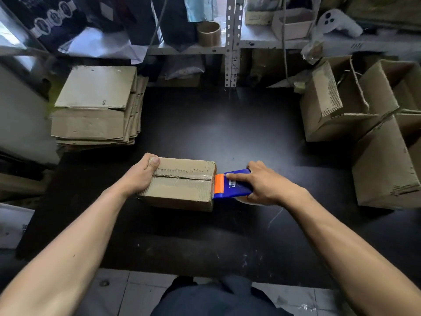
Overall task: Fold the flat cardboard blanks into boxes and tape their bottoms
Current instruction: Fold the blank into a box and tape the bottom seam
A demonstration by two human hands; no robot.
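Note:
A folded cardboard box (182, 190) lies on the dark table (205, 236) with its closed flaps facing up. Clear tape runs along the seam between the flaps. My left hand (141, 176) grips the box's left end, thumb on top. My right hand (264, 183) holds a blue tape dispenser (237, 185) with an orange blade guard, which sits at the box's right edge. The forefinger lies stretched along the dispenser's top. The tape roll under it is mostly hidden by my hand.
A stack of flat cardboard blanks (98, 106) lies at the table's back left. Several assembled boxes (369, 133) are piled at the right. Metal shelving (232, 42) with a tape roll (209, 33) and clutter stands behind.

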